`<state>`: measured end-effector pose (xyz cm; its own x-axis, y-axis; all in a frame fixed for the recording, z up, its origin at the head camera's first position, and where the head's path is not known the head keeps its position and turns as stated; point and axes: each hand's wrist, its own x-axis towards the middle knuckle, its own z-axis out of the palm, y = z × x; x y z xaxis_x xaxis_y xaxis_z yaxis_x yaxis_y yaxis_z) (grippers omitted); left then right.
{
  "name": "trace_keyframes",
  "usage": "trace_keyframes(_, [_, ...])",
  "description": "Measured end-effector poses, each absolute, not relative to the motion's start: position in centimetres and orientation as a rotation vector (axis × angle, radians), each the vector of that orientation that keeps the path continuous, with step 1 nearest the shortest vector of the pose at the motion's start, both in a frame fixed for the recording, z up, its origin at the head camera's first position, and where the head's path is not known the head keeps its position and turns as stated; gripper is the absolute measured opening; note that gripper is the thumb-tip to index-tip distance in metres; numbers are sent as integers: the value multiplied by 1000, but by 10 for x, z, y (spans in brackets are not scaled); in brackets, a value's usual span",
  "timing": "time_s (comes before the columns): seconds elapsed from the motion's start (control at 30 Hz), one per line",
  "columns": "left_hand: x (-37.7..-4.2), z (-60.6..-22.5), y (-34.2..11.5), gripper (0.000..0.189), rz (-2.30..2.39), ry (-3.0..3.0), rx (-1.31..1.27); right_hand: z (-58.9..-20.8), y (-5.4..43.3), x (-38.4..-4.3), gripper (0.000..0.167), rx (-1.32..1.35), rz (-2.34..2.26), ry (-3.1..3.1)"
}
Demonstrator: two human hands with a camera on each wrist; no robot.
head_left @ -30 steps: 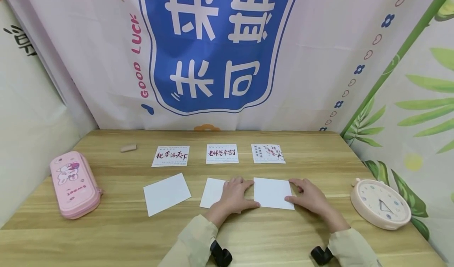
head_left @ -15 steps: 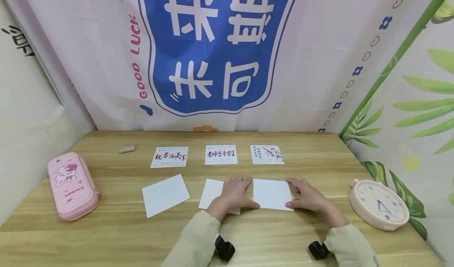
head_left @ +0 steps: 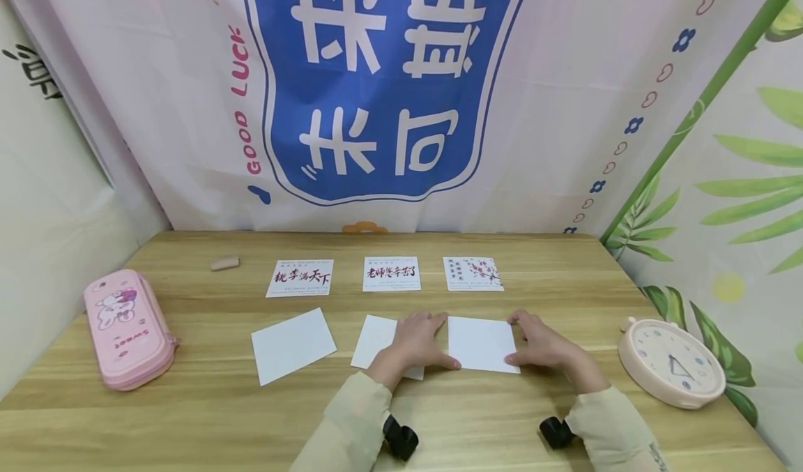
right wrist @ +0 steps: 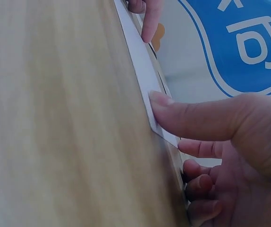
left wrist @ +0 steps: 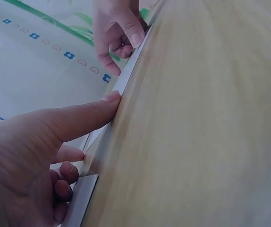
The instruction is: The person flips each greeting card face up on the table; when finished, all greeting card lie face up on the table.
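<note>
In the head view, a blank white card [head_left: 484, 345] lies on the table between both hands. My left hand [head_left: 417, 343] holds its left side, thumb at the near corner and index finger at the far one. Its other fingers curl over a second white card [head_left: 374, 338], partly hidden beneath that hand. At the right side, my right hand [head_left: 544, 343] grips the first card between thumb and index finger. The right wrist view has the right thumb [right wrist: 192, 118] on the card's face near a corner. A third white card [head_left: 293, 346] lies askew at the left.
Three printed cards, left [head_left: 300, 278], middle [head_left: 391, 274] and right [head_left: 473, 274], form a row behind. A pink pencil case [head_left: 128, 329] and a small tan piece [head_left: 224, 263] lie left. A round clock [head_left: 671, 362] is at the right. A printed cloth [head_left: 539, 144] hangs behind the table.
The first white card has barely shifted, and its right edge is a little straighter. My right hand has moved slightly to the left with its wrist; the left hand stays nearly still.
</note>
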<state>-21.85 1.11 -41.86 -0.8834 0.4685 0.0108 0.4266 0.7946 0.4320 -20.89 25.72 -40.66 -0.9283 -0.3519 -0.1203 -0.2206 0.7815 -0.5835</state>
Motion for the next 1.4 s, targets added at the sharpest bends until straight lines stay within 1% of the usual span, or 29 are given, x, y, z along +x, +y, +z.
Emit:
trace_keyframes(0.23, [-219,-418,11,88,683,2868,719,-408,257,-209,60,-443,-909,2736])
trace_keyframes(0.53, [-220,-420,9,81,772,2874,722,-406,256,-208,59,-485,-882,2740])
trace_keyframes(0.63, [-220,-421,8,81,829,2867,728,-405,256,-208,63,-490,-878,2731])
trace_keyframes(0.8, [-221,-422,7,80,909,2854,753,-403,257,-207,73,-450,-865,2737])
trace_keyframes(0.9, [-220,-423,8,78,997,2832,772,-404,256,-206,72,-412,-864,2756])
trace_keyframes(1.0, [-220,-424,9,74,1113,2796,782,-405,255,-206,65,-398,-894,2772])
trace_keyframes(1.17, [-219,-425,11,67,1243,2737,801,-410,255,-207,47,-402,-1007,2777])
trace_keyframes(1.27, [-219,-424,12,64,1314,2702,816,-410,255,-206,37,-398,-1168,2721])
trace_keyframes(1.4, [-219,-424,11,62,1427,2637,806,-402,251,-201,25,-399,-1400,2642])
